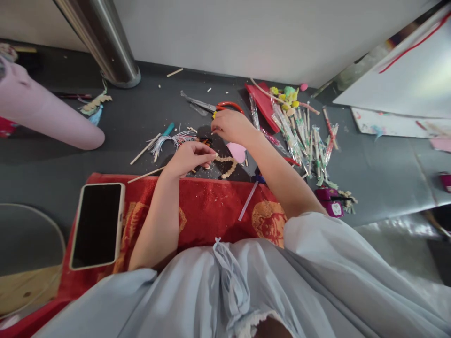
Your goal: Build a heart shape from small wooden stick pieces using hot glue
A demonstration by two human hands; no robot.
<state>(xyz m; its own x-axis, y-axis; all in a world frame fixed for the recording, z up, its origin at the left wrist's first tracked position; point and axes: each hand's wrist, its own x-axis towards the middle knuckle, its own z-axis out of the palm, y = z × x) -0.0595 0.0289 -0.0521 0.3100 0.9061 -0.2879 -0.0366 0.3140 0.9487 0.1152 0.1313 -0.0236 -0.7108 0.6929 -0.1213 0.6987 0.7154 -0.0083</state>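
My left hand [190, 158] rests on the grey floor just past the red towel [211, 206], its fingers pinched on a short piece of beige twisted cord [227, 164] that curls to the right. My right hand [230, 126] hovers a little further out, fingers curled together over a small dark item that I cannot make out, next to a pink heart-shaped cutout [237, 151]. Red-handled scissors [214, 106] lie just beyond the right hand. A bundle of white and blue threads [169, 139] lies left of both hands.
A phone [97, 224] lies face up on the towel's left end. Wrapped chopsticks [310, 141], pompoms [287, 96] and a red sheet [262, 101] are scattered at right. A metal post [105, 42] stands at the back left, a pink roll [45, 112] at the left. White paper [405, 80] lies far right.
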